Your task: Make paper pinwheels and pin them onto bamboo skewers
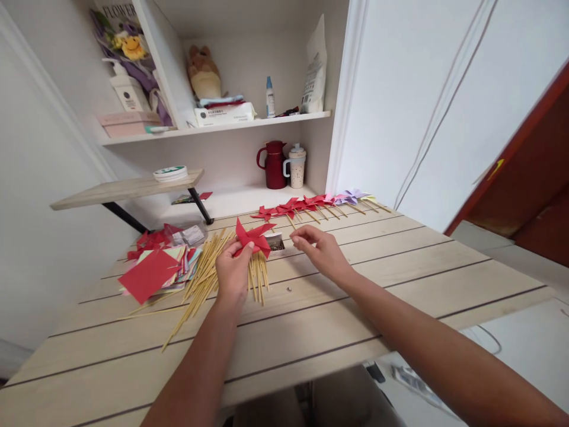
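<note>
Between the thumb and fingers of my left hand (235, 261) is a red paper pinwheel (254, 236), its folded blades facing up. To the right, my right hand (317, 246) is closed in a pinch; whatever lies between its fingertips is too small to make out. A small white open box (275, 243) holding tiny metal pieces sits between the two hands. Thin wooden sticks (202, 279) lie in a loose pile beside and under my left hand. One small shiny piece (288, 289) rests alone on the planked table (320, 320).
Pinwheels on sticks (311, 204) line the table's back edge, red, pink, purple and yellow. At left lie a stack of coloured paper (151, 276) and a clear plastic container (189, 234). A raised wooden stand (128, 190) is behind them. A red jug (274, 166) and a cup (297, 168) stand under the shelf.
</note>
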The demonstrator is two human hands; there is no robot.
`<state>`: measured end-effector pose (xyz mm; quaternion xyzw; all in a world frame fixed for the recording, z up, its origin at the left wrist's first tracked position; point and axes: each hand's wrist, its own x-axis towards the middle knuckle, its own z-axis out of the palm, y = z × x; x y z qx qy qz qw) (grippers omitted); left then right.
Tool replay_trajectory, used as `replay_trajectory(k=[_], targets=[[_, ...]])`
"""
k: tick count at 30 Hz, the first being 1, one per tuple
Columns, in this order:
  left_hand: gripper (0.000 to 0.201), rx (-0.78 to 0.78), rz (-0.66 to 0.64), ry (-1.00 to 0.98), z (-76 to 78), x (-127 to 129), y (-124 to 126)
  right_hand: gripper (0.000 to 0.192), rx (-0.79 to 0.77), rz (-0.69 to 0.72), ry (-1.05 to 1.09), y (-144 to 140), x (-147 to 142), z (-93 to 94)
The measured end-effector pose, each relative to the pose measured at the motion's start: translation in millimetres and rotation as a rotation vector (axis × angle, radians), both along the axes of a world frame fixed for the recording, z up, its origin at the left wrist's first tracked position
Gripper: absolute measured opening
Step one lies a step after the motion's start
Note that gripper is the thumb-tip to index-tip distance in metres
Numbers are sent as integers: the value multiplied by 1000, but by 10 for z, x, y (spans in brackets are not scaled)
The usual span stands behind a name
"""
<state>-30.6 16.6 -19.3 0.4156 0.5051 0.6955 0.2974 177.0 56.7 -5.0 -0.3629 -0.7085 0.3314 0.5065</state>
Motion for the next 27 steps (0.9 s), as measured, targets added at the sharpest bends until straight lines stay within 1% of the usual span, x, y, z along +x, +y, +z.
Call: replay_trajectory(k=[3, 6, 9, 14, 16, 18, 21, 27], targets=[[21, 27, 68, -19, 7, 27, -1, 19, -93, 58, -141, -19, -5, 13], [20, 36, 44, -49, 39, 65, -18, 18, -160, 85, -223, -2, 11, 12], [19, 24, 50, -55, 65, 75, -39, 16, -214, 128, -279, 35, 59, -15], [15, 6, 79, -25, 54, 24, -28, 10, -330, 361, -444, 69, 150, -56], [16, 11, 97, -15, 41, -2, -9, 13, -338, 397, -503, 83, 167, -67], [16, 21, 94, -7, 33, -21, 7, 15, -336, 401, -525, 101, 173, -87], [15, 42, 109, 12, 33, -27, 15, 14, -321, 407, -554, 122, 164, -126], [15, 57, 131, 152, 41, 4, -4, 11, -332, 444, -589, 80, 91, -156]])
